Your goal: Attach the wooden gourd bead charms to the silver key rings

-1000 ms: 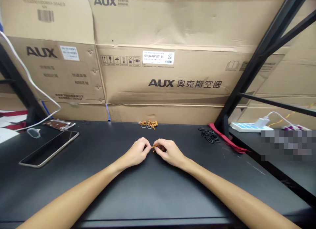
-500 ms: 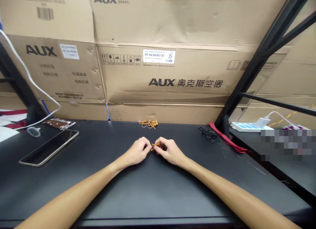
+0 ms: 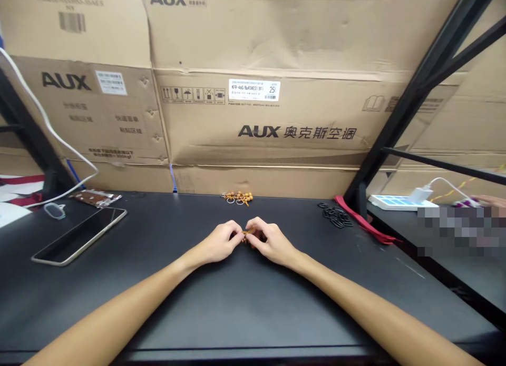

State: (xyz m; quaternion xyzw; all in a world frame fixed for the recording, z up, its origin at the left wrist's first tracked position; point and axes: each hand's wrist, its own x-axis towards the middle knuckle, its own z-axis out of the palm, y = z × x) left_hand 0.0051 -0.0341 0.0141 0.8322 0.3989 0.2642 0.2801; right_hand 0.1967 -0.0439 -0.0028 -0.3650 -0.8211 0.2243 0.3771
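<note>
Over the middle of the black table, my left hand and my right hand almost meet at the fingertips. Between them is a small orange-brown beaded cord, mostly covered by fingers. Its upper strand is pinched by my right thumb and fingers, while my left thumb and forefinger close on its near end. Beyond the hands, near the cardboard, lies a pile of orange-brown beaded keychains with metal rings.
At left lie a phone, glasses, a brown packet and a white cable. To the right are black rings, a red strap and a power strip. Another person's hand shows at far right.
Both hands stay in place with small finger movements. The cord's strand shifts between the fingertips, and the left fingers now reach it. Another person's hand has appeared at the far right.
</note>
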